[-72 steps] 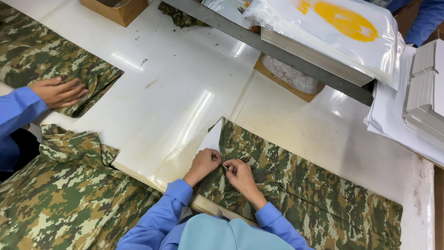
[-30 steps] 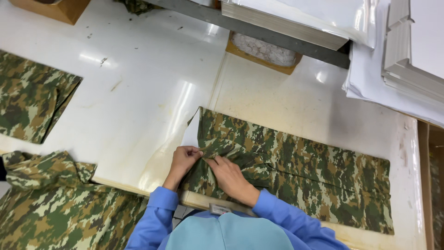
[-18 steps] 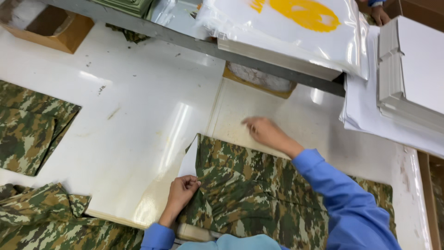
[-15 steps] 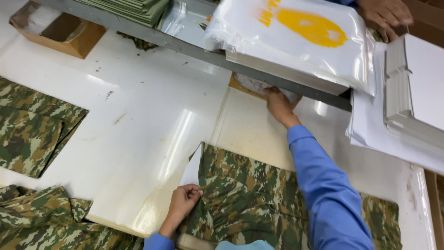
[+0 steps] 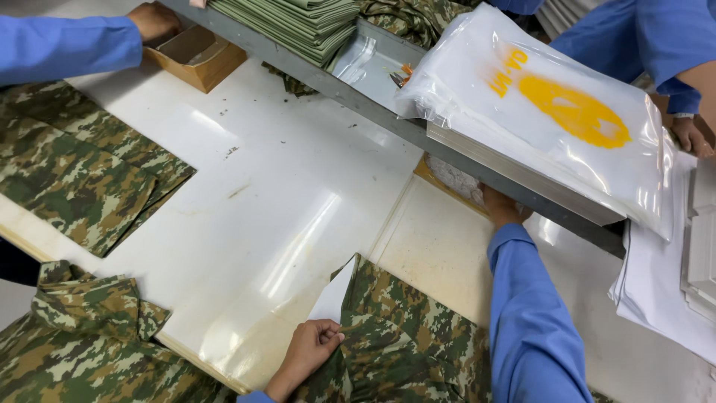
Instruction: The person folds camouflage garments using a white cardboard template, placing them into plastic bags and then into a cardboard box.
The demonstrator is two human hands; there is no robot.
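Note:
A folded camouflage garment (image 5: 406, 336) lies on the white table (image 5: 298, 194) in front of me, with a white card (image 5: 333, 295) sticking out at its left corner. My left hand (image 5: 309, 349) rests on that corner, fingers curled over the fabric edge. My right hand (image 5: 503, 209) is stretched far forward in a blue sleeve and reaches under the grey shelf (image 5: 373, 104), beside a shallow box of white material (image 5: 456, 177). Its fingers are hidden by the shelf.
A stack of clear bags with yellow print (image 5: 552, 112) and folded green cloth (image 5: 298, 22) sit on the shelf. Other camouflage garments lie at left (image 5: 74, 172) and bottom left (image 5: 74, 351). Another person's hand (image 5: 153, 19) is at a cardboard box (image 5: 198, 52); another person's hand (image 5: 690, 138) is top right. White sheets (image 5: 664, 283) lie at right.
My right hand left the garment and moved forward to under the shelf. My left hand stayed on the garment's corner. The view tilted up toward the shelf.

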